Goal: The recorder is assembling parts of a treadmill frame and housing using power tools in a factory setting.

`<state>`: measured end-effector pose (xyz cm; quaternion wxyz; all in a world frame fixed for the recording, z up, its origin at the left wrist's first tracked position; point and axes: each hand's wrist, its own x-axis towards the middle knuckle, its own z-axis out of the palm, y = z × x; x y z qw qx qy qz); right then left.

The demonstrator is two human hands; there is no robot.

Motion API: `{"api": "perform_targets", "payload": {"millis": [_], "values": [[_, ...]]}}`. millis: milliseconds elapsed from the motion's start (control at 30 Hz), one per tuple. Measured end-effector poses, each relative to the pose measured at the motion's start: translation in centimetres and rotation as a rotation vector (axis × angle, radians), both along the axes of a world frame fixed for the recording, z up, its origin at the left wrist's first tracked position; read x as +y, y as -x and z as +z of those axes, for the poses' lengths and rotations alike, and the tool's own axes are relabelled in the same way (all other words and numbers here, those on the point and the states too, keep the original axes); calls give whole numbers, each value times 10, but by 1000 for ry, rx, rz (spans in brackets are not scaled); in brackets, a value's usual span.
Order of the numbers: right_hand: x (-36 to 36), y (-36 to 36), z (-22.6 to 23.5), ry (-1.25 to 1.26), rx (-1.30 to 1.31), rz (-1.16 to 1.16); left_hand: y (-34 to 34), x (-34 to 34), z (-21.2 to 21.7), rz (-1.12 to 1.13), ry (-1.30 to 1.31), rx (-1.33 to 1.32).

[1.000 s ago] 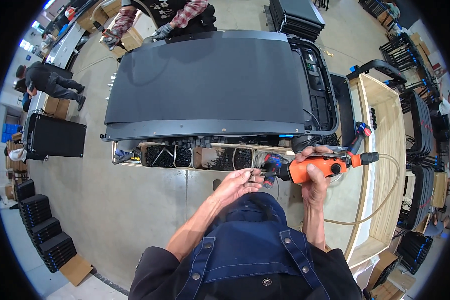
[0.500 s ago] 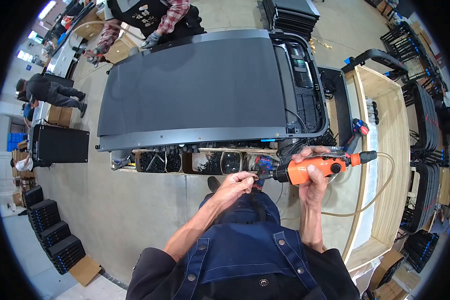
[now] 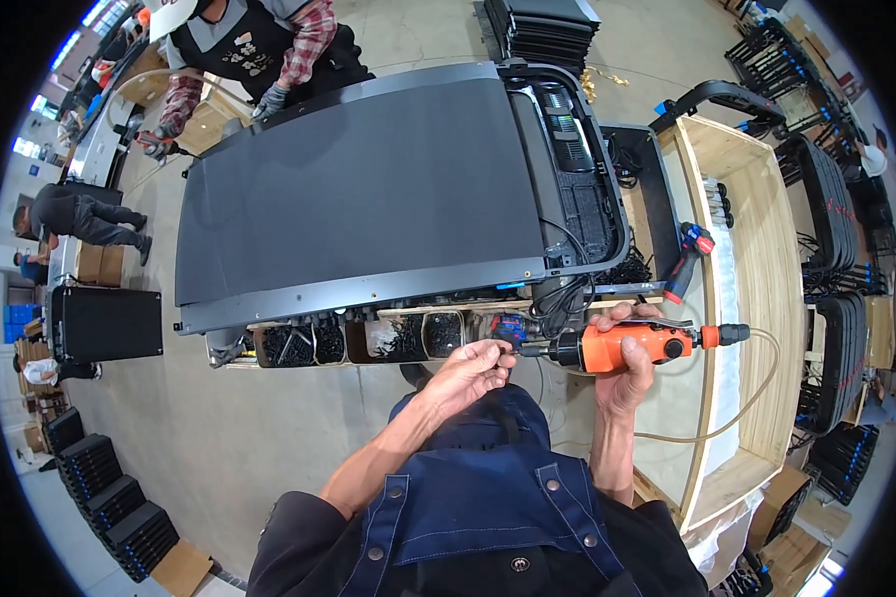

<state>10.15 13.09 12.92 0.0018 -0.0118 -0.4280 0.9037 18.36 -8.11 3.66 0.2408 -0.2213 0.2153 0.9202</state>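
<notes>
In the head view, the right hand [image 3: 622, 373] was wrapped in a full fist around the barrel of an orange pneumatic screwdriver [image 3: 622, 345], a smooth plastic cylinder with a dark metal nose pointing toward the person's left and a black fitting at its rear end. From that fitting a thin, translucent air hose [image 3: 737, 413] looped out and back in a soft curve. The left hand [image 3: 468, 370] met the tool's tip, its fingers pinched close together at the bit; whether a screw sat between them was too small to tell.

The tool hovered just off the near long edge of a treadmill [image 3: 368, 189], a broad flat slab with a matte, dark grey running belt and a rounded black frame. At the treadmill's right end an open bay showed ribbed black parts and tangled cables [image 3: 577, 269]. Along the near edge ran a row of small wooden bins [image 3: 368, 338], box-shaped compartments filled with dark screws. Beside the treadmill's right end stood a long plywood crate [image 3: 757, 259], pale and rough-grained. At the far left corner another person in a plaid sleeve [image 3: 304, 45] rested a gloved hand [image 3: 269, 99] on the frame.
</notes>
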Motion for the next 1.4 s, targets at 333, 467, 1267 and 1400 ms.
{"api": "perform_targets", "payload": {"millis": [333,467,1267,1400], "values": [[-9,3,1,-37,-9,-115,13,13,-3,30,443,272],[-16,5,1,-42,-30,-180,26,21,-5,64,586,300],[-93,92,16,-942,716,461,50,30,-38,5,40,-5],[-93,96,-2,-897,638,336,34,-2,-35,-15,114,137]]}}
